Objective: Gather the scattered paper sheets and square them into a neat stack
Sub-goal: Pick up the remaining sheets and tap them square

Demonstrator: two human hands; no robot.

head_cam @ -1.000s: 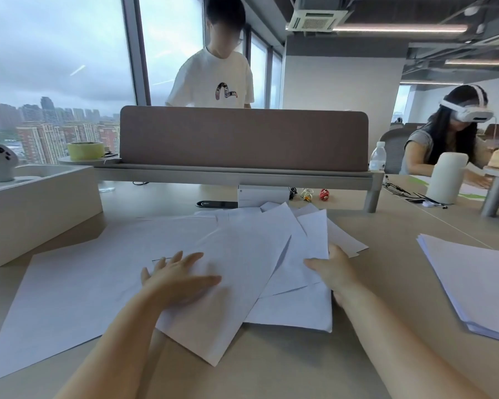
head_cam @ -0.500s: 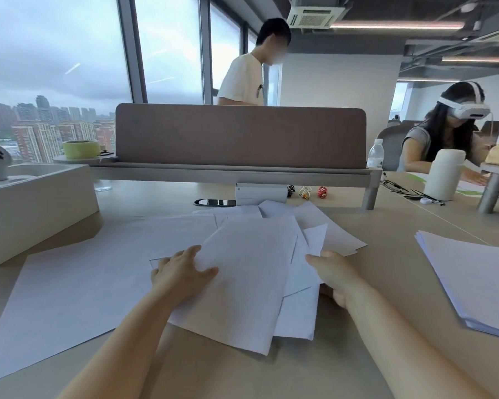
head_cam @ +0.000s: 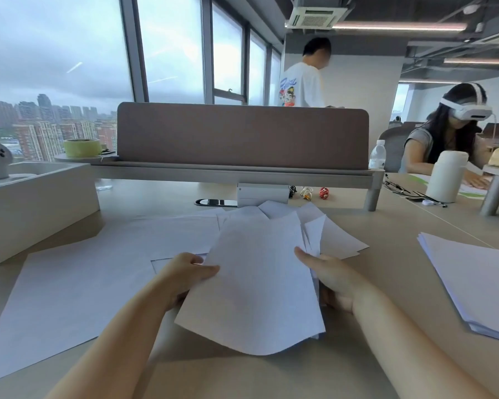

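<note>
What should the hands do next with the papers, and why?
Probably tap the sheets upright on the table to even them: left hand and right hand grip both sides, but far corners fan out unevenly.

My left forearm [head_cam: 121,341] and right forearm [head_cam: 409,355] are showing bare down to the lower edge of my view, slim and smooth. My left hand [head_cam: 185,279] and right hand [head_cam: 333,279] are showing bare too; any sleeve is lying out of sight.
</note>
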